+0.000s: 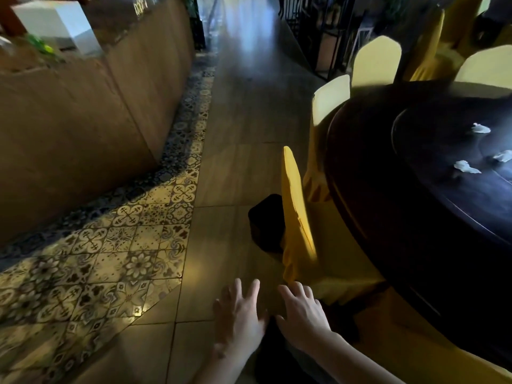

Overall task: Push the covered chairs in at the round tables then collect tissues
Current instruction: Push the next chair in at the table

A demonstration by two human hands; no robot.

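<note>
A dark round table [368, 173] fills the right side, with a dark turntable [432, 128] on it. Three crumpled white tissues lie on the turntable: one [480, 129] at the back, one [466, 166] nearer me, one [502, 156] at the frame's right edge. Yellow-covered chairs ring the table. The nearest chair [296, 217] is seen edge-on, its seat under the table rim. My left hand [238, 317] and my right hand [303, 317] hover open, fingers spread, low in the frame just short of that chair's back. Neither hand holds anything.
More yellow-covered chairs [331, 99] [376, 62] stand along the table's far side. A wooden counter [83, 112] runs along the left, bordered by patterned floor tiles [110, 245]. A dark object [266, 223] sits on the floor behind the nearest chair. A wood-floored aisle [249, 92] leads ahead.
</note>
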